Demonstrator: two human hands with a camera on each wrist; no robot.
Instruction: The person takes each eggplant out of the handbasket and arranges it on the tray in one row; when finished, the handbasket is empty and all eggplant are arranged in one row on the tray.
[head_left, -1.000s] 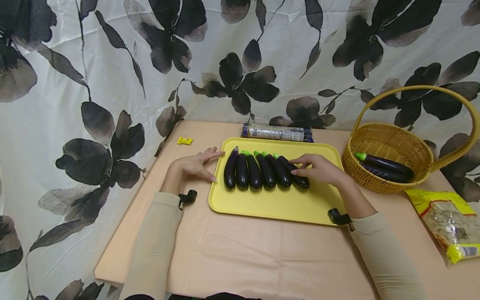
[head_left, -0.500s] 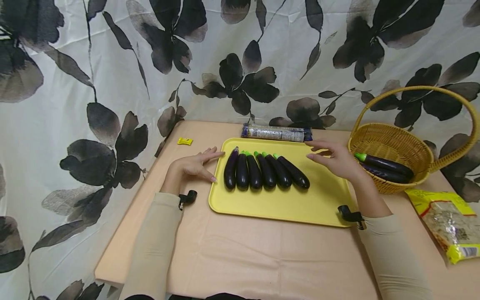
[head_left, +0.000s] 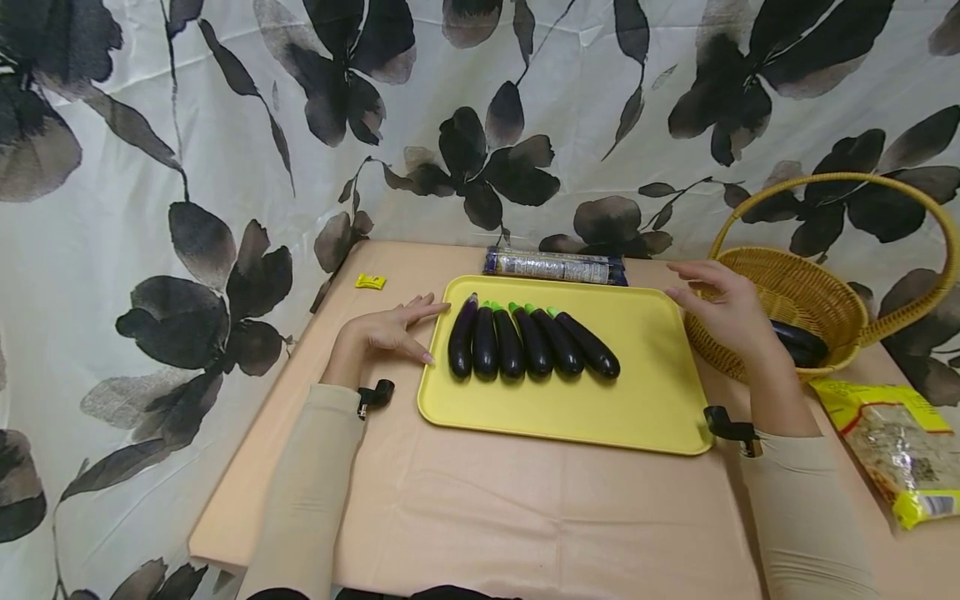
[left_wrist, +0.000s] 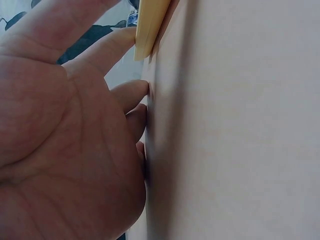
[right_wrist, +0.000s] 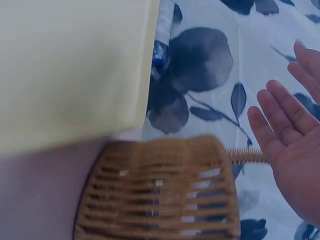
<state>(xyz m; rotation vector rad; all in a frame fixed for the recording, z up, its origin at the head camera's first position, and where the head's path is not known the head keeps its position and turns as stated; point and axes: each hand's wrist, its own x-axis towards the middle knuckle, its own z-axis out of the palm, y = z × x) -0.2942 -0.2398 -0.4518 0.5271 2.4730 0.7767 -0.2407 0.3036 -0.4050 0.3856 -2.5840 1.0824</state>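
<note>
Several dark purple eggplants (head_left: 536, 343) lie side by side on the yellow tray (head_left: 645, 408), toward its left half. My left hand (head_left: 382, 329) is at the tray's left edge, thumb and fingers spread; in the left wrist view a fingertip of this hand (left_wrist: 75, 125) touches the tray rim. My right hand (head_left: 723, 308) is above the gap between tray and wicker basket (head_left: 738, 271), holding nothing. In the right wrist view its fingers (right_wrist: 285, 115) are extended. Part of an eggplant (head_left: 801, 343) shows inside the basket; my right hand and wrist hide the rest.
A long blue and clear package (head_left: 555, 267) lies behind the tray. A small yellow packet (head_left: 371, 282) is at the back left. A yellow and clear bag (head_left: 896, 450) lies at the right, in front of the basket. The basket's tall handle (head_left: 840, 177) arches over it.
My right hand has left the rightmost eggplant on the tray and moved right, to the basket's left rim. My left hand has stayed in place.
</note>
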